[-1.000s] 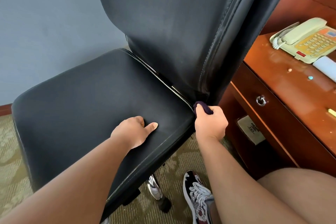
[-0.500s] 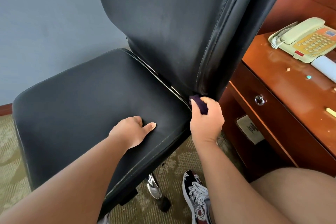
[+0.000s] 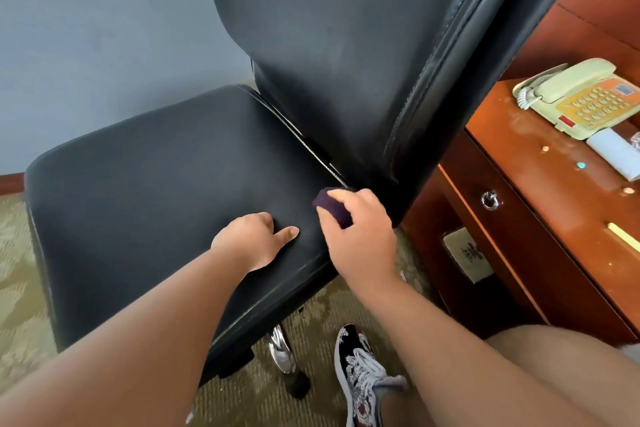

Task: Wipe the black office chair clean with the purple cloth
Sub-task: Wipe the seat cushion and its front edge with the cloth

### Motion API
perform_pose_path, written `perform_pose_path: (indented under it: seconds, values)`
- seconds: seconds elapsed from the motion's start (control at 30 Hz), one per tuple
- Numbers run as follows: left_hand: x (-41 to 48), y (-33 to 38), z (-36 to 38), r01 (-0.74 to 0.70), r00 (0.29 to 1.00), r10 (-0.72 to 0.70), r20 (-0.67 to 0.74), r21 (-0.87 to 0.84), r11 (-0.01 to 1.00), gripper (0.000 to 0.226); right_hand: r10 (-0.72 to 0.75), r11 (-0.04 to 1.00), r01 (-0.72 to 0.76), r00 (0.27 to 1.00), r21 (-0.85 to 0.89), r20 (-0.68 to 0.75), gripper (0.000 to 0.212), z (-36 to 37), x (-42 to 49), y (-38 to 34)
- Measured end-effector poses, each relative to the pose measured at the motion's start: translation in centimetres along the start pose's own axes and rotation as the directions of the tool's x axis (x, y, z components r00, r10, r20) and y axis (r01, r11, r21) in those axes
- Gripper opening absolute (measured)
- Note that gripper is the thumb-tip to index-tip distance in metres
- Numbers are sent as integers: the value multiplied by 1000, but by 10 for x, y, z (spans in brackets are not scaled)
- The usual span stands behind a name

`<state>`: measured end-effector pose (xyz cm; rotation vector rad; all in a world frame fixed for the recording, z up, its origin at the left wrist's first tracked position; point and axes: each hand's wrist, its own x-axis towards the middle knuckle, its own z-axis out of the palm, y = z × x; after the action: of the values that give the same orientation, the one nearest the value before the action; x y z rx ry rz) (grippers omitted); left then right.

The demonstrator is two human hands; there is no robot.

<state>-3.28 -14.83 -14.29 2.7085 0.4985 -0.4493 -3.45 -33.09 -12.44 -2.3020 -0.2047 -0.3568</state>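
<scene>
The black office chair (image 3: 166, 184) fills the middle of the view, its seat to the left and its tall backrest rising at the top right. My left hand (image 3: 252, 239) rests on the seat near its right edge, fingers curled and thumb pressed flat on the leather. My right hand (image 3: 360, 232) is closed around the bunched purple cloth (image 3: 332, 206) and holds it against the seat's right rear corner, just below the gap where the backrest meets the seat. Only a small dark wad of cloth shows past my fingers.
A wooden desk (image 3: 540, 218) stands close to the chair's right side, with a drawer ring pull (image 3: 490, 199) and a cream telephone (image 3: 581, 97) on top. My patterned shoe (image 3: 360, 371) is on the carpet beside the chair's chrome base (image 3: 282, 350). A blue-grey wall is behind.
My right hand has carried the cloth leftward from the backrest's lower side edge onto the seat's rear corner. My left hand stays planted on the seat.
</scene>
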Motion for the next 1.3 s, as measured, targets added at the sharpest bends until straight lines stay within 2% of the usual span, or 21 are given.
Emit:
perform_pose_path:
  seconds: [0.03,0.1,0.17,0.27,0.33,0.4,0.47,0.53,0.6,0.63,0.7,0.8,0.87,0.9,0.97,1.03,1.07,1.2,1.3]
  values:
    - [0,0,1,-4,1000,4,-5,-1,1000,52,-57,996,66,990,-64,129,33,2,-4,-5]
    - [0,-1,2,-20,1000,20,2,-17,1000,46,-96,975,163,924,-153,371,40,8,-13,-5]
    - [1,-3,3,-38,999,39,11,-30,999,39,-99,952,223,873,-208,478,42,16,-14,-2]
    - [2,-6,2,-55,997,58,49,-53,997,18,-162,923,308,853,-230,496,42,28,0,-7]
    - [2,-8,1,-60,995,65,74,-70,996,19,-263,866,435,815,-246,517,40,35,8,-9]
    - [2,-9,1,-58,995,63,79,-69,996,20,-254,851,437,827,-290,502,38,40,18,-7]
    - [2,-9,2,-53,995,59,87,-61,997,24,-167,855,334,901,-396,400,35,46,27,-3]
    - [2,-9,4,-39,995,46,92,-77,996,29,6,869,116,970,-481,244,33,48,38,2]
    - [3,-9,4,-25,995,32,91,-87,996,31,183,865,-81,970,-495,161,37,45,45,9]
    - [3,-8,4,-20,995,27,91,-79,997,31,225,856,-123,963,-502,148,40,43,44,11]
    - [4,-6,3,-13,995,19,93,-61,998,29,183,841,-68,969,-536,164,43,39,34,12]
    - [4,-5,3,-10,996,12,94,-22,1000,28,-55,812,234,943,-535,329,48,35,6,8]
    - [4,-6,2,-8,996,9,92,-13,1000,30,-118,804,317,914,-503,387,47,25,-3,19]
    - [3,-6,2,-6,996,8,90,-16,1000,31,-85,823,272,927,-499,365,46,18,-3,27]
    - [2,-6,2,-6,996,9,90,-32,999,30,90,879,41,964,-476,251,44,6,-2,41]
    - [1,-6,1,-4,995,8,95,-40,999,30,273,912,-214,953,-349,129,40,4,-1,49]
    - [0,-5,1,-3,995,7,97,-38,999,29,325,918,-291,942,-268,88,39,6,-1,49]
    - [-1,-5,1,-5,995,8,100,-34,999,30,499,867,-498,866,31,-33,36,18,3,42]
    - [0,-5,1,-7,995,9,103,-28,1000,30,549,835,-547,835,61,-37,34,17,5,40]
